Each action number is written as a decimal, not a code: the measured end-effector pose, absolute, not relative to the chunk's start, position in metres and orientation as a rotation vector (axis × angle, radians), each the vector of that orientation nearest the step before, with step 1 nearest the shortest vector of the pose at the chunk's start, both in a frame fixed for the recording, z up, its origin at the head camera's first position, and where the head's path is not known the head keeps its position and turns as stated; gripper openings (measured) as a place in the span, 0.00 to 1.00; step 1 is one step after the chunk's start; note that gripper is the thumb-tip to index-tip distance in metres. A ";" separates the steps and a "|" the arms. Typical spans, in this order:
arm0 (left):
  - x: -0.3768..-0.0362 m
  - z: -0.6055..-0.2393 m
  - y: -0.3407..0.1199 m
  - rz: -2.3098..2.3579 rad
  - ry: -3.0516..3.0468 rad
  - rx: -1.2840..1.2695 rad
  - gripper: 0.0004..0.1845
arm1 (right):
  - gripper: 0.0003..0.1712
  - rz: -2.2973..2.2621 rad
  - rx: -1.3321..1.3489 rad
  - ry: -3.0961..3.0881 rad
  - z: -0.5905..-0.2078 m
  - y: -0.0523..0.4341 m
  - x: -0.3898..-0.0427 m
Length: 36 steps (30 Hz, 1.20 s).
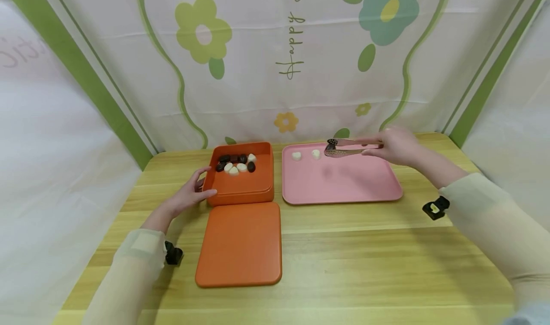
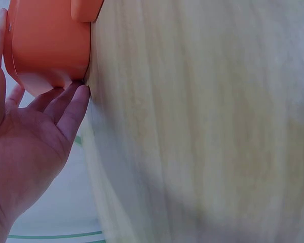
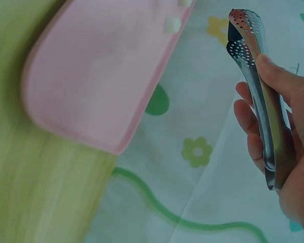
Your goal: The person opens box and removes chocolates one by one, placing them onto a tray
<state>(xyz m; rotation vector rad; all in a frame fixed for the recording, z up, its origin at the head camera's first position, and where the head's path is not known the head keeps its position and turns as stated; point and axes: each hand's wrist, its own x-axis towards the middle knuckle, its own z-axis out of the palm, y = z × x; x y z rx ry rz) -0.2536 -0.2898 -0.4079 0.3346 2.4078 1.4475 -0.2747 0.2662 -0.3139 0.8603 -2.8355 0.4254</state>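
An open orange box [image 1: 240, 186] holds several dark and white pieces [image 1: 236, 164]. My left hand [image 1: 203, 185] rests against its left wall with straight fingers [image 2: 73, 109], touching the box [image 2: 45, 45]. My right hand [image 1: 375, 146] grips metal tongs [image 1: 345, 149] over the far part of a pink tray [image 1: 343, 186]. The perforated tongs [image 3: 261, 101] are squeezed on a dark piece [image 1: 332, 143] at their tips. Two white pieces [image 1: 296, 155] [image 1: 316, 153] lie on the tray's far left; one white piece [image 3: 173, 24] shows in the right wrist view.
The orange lid [image 1: 239, 244] lies flat on the wooden table [image 1: 365, 253] in front of the box. A flowered cloth backdrop [image 1: 275, 62] closes off the back and sides. A small black camera sits on each wrist [image 1: 173, 253] [image 1: 436, 207].
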 end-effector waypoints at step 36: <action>-0.252 -0.407 -0.290 1.459 2.384 0.350 0.41 | 0.24 0.357 0.650 -3.037 -0.365 0.285 -0.327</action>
